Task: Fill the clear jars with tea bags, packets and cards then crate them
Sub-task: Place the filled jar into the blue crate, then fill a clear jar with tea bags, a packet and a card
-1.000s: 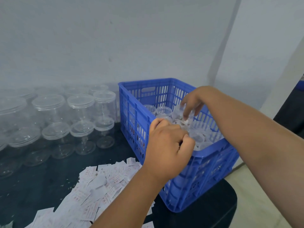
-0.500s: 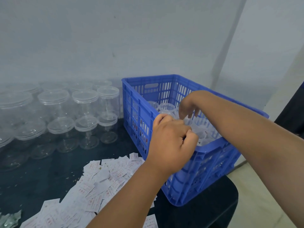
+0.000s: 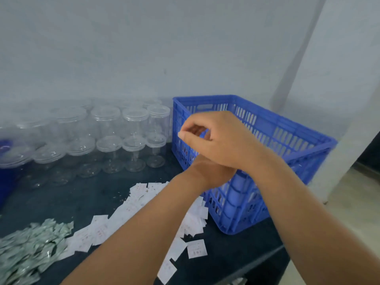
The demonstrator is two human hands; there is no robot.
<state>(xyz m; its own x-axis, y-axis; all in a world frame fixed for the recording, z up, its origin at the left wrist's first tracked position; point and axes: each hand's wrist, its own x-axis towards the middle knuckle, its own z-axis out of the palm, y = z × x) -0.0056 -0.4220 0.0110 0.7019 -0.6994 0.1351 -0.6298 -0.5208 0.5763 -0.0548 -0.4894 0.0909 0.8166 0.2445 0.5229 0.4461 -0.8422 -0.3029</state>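
Note:
A blue slatted crate [image 3: 277, 118] stands on the dark table at the right; my arms hide what is inside it. My right hand [image 3: 216, 138] hovers over the crate's left wall, its fingers loosely curled towards the thumb, and nothing shows between them. My left hand [image 3: 207, 171] lies under the right wrist at the crate's near-left corner, with its fingers hidden. Several clear lidded jars [image 3: 135, 124] stand in rows left of the crate. White cards [image 3: 141, 194] lie scattered in front, and silver packets [image 3: 35, 243] are heaped at the lower left.
The dark table [image 3: 82, 192] ends just right of the crate, with pale floor [image 3: 349, 202] beyond. A grey wall runs close behind the jars and crate. A blue object [image 3: 6, 182] sits at the far left edge.
My right hand has lifted out of the crate and swung left over its left wall. My left hand now sits beneath the right wrist. The view has shifted left, bringing the silver packets in.

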